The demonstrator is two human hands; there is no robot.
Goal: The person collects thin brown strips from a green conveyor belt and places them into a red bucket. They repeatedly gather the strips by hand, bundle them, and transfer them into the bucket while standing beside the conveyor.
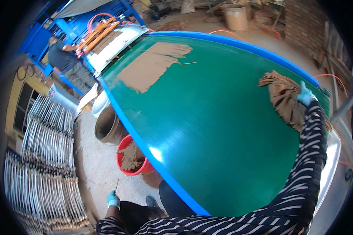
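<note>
My left hand (113, 199), in a light blue glove, is low at the left, beside the belt table. It grips a thin, pointed tool (117, 185) that sticks upward; whether it is a knife or a rod is not clear. Across the green conveyor belt (223, 132), my right hand (306, 94), gloved the same, touches the right side of a bunched heap of brown, ribbed, sheet-like material (285, 100). Its fingers are spread against the heap. Farther up the belt lies a flat brown sheet (153, 67) with ragged edges, and a loose strip (188, 63) beside it.
A red bucket (125, 144) holding brown scraps stands against the blue belt rail (135, 133), near a dark bin (104, 126). Stacked metal-edged frames (47, 144) line the left. Another person (63, 58) works at the blue machine (66, 28). A white tub (331, 155) sits at right.
</note>
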